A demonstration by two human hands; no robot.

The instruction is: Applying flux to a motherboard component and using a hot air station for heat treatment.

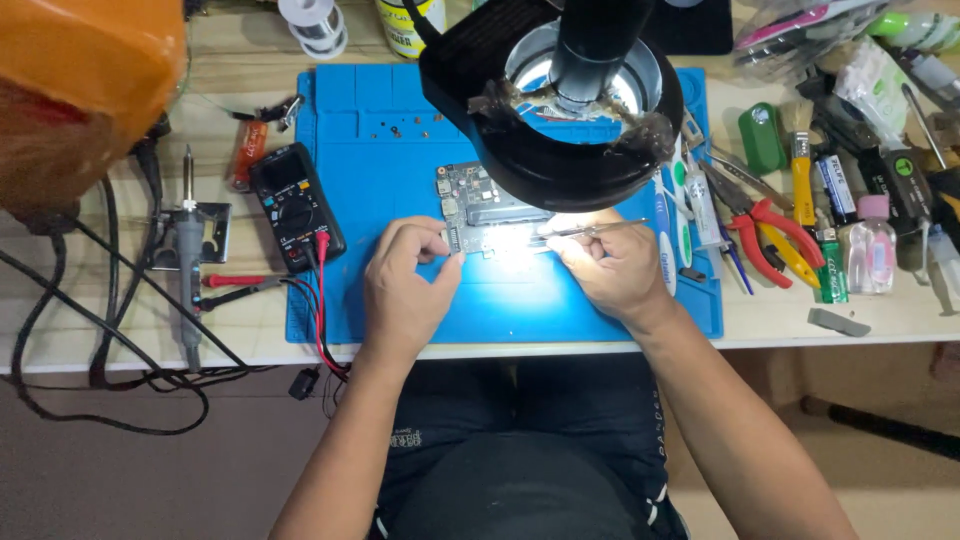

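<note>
A small grey circuit board (470,200) lies on a blue work mat (390,120) under a black microscope ring light (560,150). My left hand (405,285) pinches the board's near left edge with its fingertips. My right hand (610,265) holds thin metal tweezers (590,230), which lie level and point left at the board's brightly lit near edge. The microscope head hides the board's right part.
A black multimeter (295,205) with red leads sits at the mat's left edge, and a soldering iron (187,250) lies further left. Red-handled pliers (765,235), bottles, brushes and pens crowd the table on the right. Cables hang off the front left edge.
</note>
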